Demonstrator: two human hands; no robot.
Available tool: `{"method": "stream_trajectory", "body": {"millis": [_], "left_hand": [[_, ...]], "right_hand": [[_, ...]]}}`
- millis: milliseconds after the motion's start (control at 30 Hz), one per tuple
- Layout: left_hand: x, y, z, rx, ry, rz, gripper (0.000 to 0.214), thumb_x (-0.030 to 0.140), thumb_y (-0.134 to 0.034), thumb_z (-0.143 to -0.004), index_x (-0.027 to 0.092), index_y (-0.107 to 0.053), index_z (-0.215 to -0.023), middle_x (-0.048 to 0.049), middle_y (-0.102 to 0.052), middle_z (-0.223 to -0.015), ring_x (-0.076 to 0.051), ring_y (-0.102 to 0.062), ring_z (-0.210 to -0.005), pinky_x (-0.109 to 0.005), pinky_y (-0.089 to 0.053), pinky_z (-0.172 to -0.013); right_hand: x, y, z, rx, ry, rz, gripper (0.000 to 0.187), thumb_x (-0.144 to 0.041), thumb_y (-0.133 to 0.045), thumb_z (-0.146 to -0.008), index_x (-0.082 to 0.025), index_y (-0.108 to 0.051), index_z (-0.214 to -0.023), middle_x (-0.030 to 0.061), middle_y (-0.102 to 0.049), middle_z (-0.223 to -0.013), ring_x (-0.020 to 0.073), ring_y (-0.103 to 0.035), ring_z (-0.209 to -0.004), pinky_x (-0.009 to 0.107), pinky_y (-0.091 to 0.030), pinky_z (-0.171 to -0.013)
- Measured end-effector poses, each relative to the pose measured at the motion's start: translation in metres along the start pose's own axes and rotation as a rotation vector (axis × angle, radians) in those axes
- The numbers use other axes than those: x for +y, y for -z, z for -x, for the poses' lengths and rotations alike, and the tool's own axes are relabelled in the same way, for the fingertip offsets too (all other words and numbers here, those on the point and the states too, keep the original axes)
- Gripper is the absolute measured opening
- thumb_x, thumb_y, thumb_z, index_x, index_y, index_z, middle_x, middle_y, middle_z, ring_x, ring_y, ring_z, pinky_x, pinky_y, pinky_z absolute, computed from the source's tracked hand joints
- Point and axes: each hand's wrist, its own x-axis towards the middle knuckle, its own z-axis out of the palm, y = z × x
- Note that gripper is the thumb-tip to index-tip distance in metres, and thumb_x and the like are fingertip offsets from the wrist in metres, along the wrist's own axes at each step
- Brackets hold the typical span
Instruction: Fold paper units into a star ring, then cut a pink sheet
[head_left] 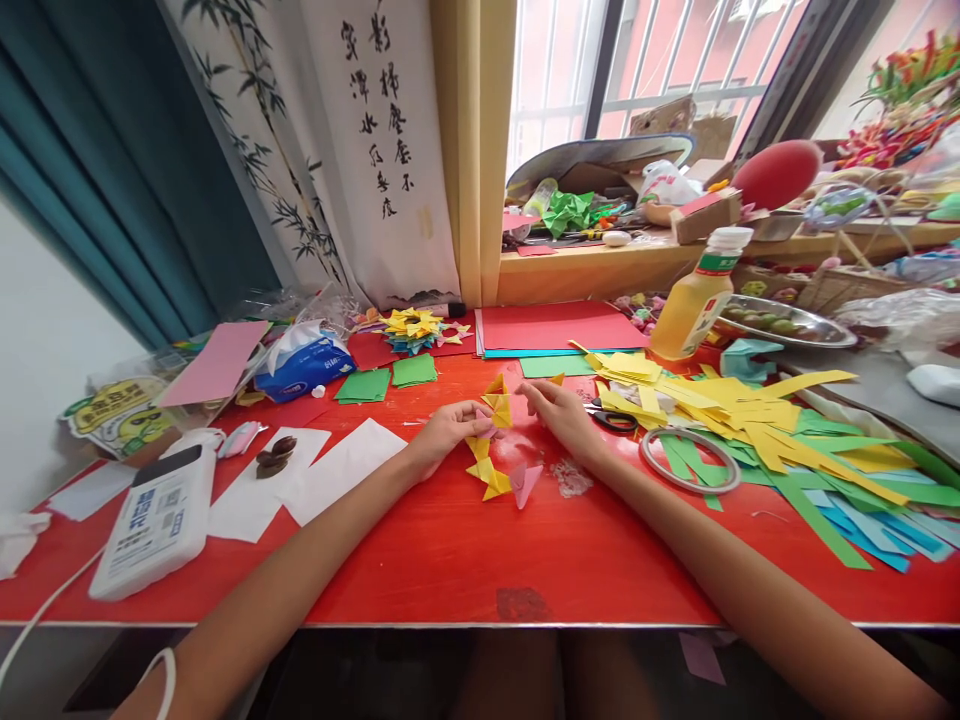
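Observation:
My left hand [448, 434] is closed, its fingertips pinching a chain of folded paper pieces. The upper part of this chain is a folded yellow paper piece [498, 402], standing up at the fingertips. Below it hang more yellow folded pieces [489, 478], curving down to a pink folded paper piece [526, 484] at the end. Just to the right, my right hand [561, 414] has its fingers stretched toward the upper yellow piece, a small gap apart. A bit of yellow paper [557, 379] shows behind its knuckles; whether it touches the hand I cannot tell.
Black scissors [616, 419], a tape ring [690, 461] and yellow strips [739, 408] lie right. Behind stand a juice bottle [697, 300] and red paper sheets [562, 327]. Left are green squares [364, 386], a tissue pack [304, 366] and a white box [157, 520].

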Motion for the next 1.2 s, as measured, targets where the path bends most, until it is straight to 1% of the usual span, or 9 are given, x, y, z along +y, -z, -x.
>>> {"method": "stream_trajectory", "body": {"millis": [67,133,267,400,533,700,867,1033,1200], "left_hand": [[0.000,0.002,-0.001,0.009,-0.014,0.040,0.024,0.025,-0.066,-0.065,0.014,-0.054,-0.082,0.0022,-0.055,-0.066,-0.010,-0.055,-0.065,-0.024,-0.040,-0.069],[0.000,0.003,-0.001,0.003,-0.014,0.059,0.025,0.022,-0.067,-0.064,0.015,-0.053,-0.084,0.0017,-0.055,-0.072,-0.009,-0.054,-0.065,-0.024,-0.040,-0.068],[0.001,0.002,0.001,0.011,0.009,-0.003,0.039,0.018,-0.068,-0.060,0.017,-0.055,-0.097,-0.0001,-0.055,-0.084,-0.009,-0.054,-0.072,-0.025,-0.040,-0.072],[0.002,0.001,0.001,0.031,0.052,-0.066,0.037,0.021,-0.069,-0.059,0.017,-0.060,-0.095,0.0019,-0.053,-0.076,-0.007,-0.050,-0.067,-0.022,-0.038,-0.068],[0.002,0.000,0.002,0.067,0.033,-0.031,0.027,0.030,-0.067,-0.063,0.014,-0.059,-0.082,0.0022,-0.053,-0.067,-0.008,-0.050,-0.061,-0.023,-0.039,-0.063],[0.004,-0.001,0.003,0.149,-0.084,-0.011,0.021,0.035,-0.060,-0.070,0.014,-0.055,-0.073,0.0048,-0.044,-0.051,-0.008,-0.048,-0.053,-0.020,-0.036,-0.055],[0.003,-0.001,0.001,0.216,-0.107,-0.051,0.022,0.036,-0.060,-0.070,0.015,-0.055,-0.073,0.0044,-0.044,-0.055,-0.008,-0.047,-0.055,-0.020,-0.038,-0.057],[0.000,0.003,-0.001,0.382,-0.109,-0.129,0.023,0.035,-0.060,-0.068,0.016,-0.054,-0.078,0.0017,-0.053,-0.071,-0.009,-0.051,-0.062,-0.022,-0.041,-0.062],[0.000,0.005,0.000,0.319,-0.097,-0.248,0.024,0.038,-0.056,-0.069,0.016,-0.055,-0.078,-0.0001,-0.056,-0.074,-0.010,-0.052,-0.058,-0.024,-0.041,-0.057]], "right_hand": [[0.007,0.000,-0.007,-0.023,0.048,0.135,0.034,-0.043,-0.041,-0.082,-0.020,-0.055,-0.103,-0.0005,-0.054,-0.068,0.0113,-0.049,-0.062,0.022,-0.036,-0.060],[0.010,-0.003,-0.011,-0.081,0.070,0.309,0.033,-0.037,-0.046,-0.080,-0.023,-0.054,-0.109,0.0002,-0.054,-0.073,0.0121,-0.051,-0.065,0.023,-0.036,-0.061],[0.012,-0.007,-0.012,-0.123,0.114,0.523,0.021,-0.032,-0.046,-0.080,-0.025,-0.059,-0.095,0.0017,-0.053,-0.082,0.0129,-0.052,-0.067,0.023,-0.034,-0.056],[0.012,-0.007,-0.011,-0.118,0.122,0.505,0.018,-0.032,-0.043,-0.082,-0.022,-0.058,-0.085,0.0025,-0.052,-0.085,0.0131,-0.053,-0.073,0.023,-0.038,-0.060],[0.008,-0.008,-0.007,-0.076,0.133,0.498,0.028,-0.039,-0.042,-0.083,-0.023,-0.052,-0.103,0.0054,-0.051,-0.098,0.0139,-0.054,-0.074,0.026,-0.040,-0.062],[-0.002,-0.012,0.001,-0.183,0.342,0.595,0.043,-0.046,-0.046,-0.080,-0.025,-0.046,-0.117,0.0079,-0.047,-0.105,0.0168,-0.054,-0.079,0.027,-0.042,-0.063],[-0.002,-0.013,0.001,-0.238,0.420,0.555,0.035,-0.039,-0.045,-0.083,-0.021,-0.050,-0.111,0.0085,-0.047,-0.106,0.0165,-0.053,-0.084,0.029,-0.043,-0.074],[-0.002,-0.018,0.002,-0.212,0.369,0.454,0.045,-0.037,-0.049,-0.081,-0.019,-0.041,-0.122,0.0104,-0.047,-0.110,0.0189,-0.052,-0.092,0.032,-0.042,-0.081],[-0.004,-0.021,0.004,-0.245,0.357,0.393,0.021,-0.029,-0.047,-0.083,-0.018,-0.054,-0.099,0.0077,-0.054,-0.098,0.0178,-0.052,-0.092,0.030,-0.041,-0.081]]}}
